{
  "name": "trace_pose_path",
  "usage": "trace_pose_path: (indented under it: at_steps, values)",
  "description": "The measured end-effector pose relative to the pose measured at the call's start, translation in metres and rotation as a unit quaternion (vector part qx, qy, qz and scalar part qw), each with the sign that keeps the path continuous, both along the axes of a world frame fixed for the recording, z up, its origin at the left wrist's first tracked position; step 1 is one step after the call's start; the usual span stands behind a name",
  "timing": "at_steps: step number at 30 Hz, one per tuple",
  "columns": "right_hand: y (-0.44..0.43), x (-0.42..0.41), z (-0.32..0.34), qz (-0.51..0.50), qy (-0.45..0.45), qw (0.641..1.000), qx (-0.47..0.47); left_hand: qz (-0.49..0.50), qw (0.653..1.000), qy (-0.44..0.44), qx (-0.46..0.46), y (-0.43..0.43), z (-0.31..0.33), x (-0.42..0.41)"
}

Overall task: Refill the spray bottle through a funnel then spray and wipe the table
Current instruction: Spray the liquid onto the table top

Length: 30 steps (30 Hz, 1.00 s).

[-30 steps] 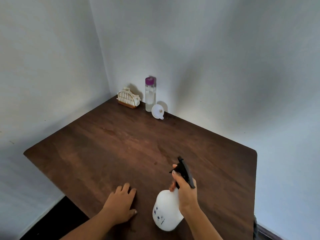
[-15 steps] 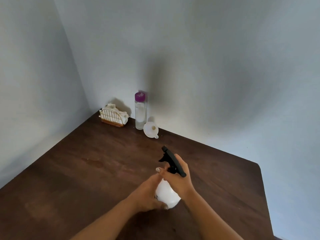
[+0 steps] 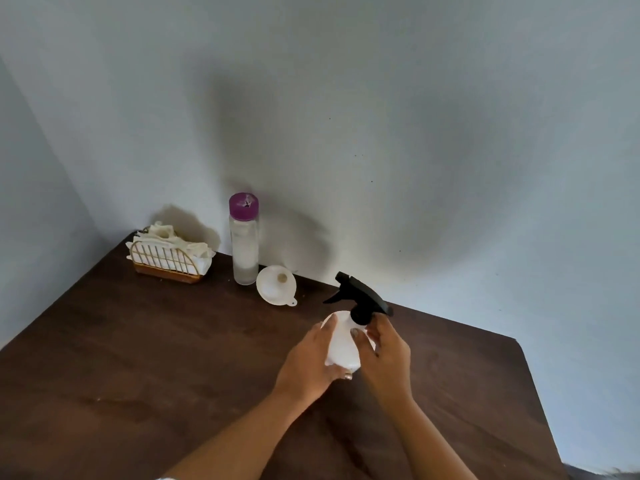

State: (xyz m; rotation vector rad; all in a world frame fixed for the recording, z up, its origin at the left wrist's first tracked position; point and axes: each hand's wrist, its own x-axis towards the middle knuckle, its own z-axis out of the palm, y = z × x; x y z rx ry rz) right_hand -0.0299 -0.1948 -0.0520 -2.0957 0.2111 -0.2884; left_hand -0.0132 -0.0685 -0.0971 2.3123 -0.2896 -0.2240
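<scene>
My left hand (image 3: 311, 362) wraps the white spray bottle (image 3: 341, 344), upright at mid-counter (image 3: 138, 341). My right hand (image 3: 384, 355) curls round its neck under the black trigger head (image 3: 360, 299). I should brace the body and twist only the collar, without tipping it. The funnel (image 3: 275, 284) lies near.

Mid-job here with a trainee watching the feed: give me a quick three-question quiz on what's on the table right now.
1. True or false: the funnel is seated in the neck of the spray bottle.
2. Which hand grips the spray bottle up by its black trigger head? A) left hand B) right hand C) neither
3. Fill in: the clear bottle by the wall has a ____ cap.

Key: 1 false; the funnel lies on the table beside the clear bottle. 2 B; the left hand holds the white body. 3 purple.
</scene>
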Motion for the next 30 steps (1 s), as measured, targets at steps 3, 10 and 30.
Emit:
trace_pose_path:
  at_steps: [3, 10, 30]
  values:
    - [0.002, 0.022, -0.005, -0.026, -0.004, 0.999, 0.017, -0.011, 0.999, -0.012, 0.027, -0.008, -0.005, 0.027]
    - [0.009, 0.069, -0.014, -0.028, 0.018, 0.999, 0.006, 0.0, 0.999, -0.032, 0.041, -0.013, -0.018, 0.066]
    - [0.014, 0.102, -0.015, -0.077, 0.116, 0.987, -0.08, -0.064, 0.992, -0.034, 0.102, -0.005, -0.012, 0.088]
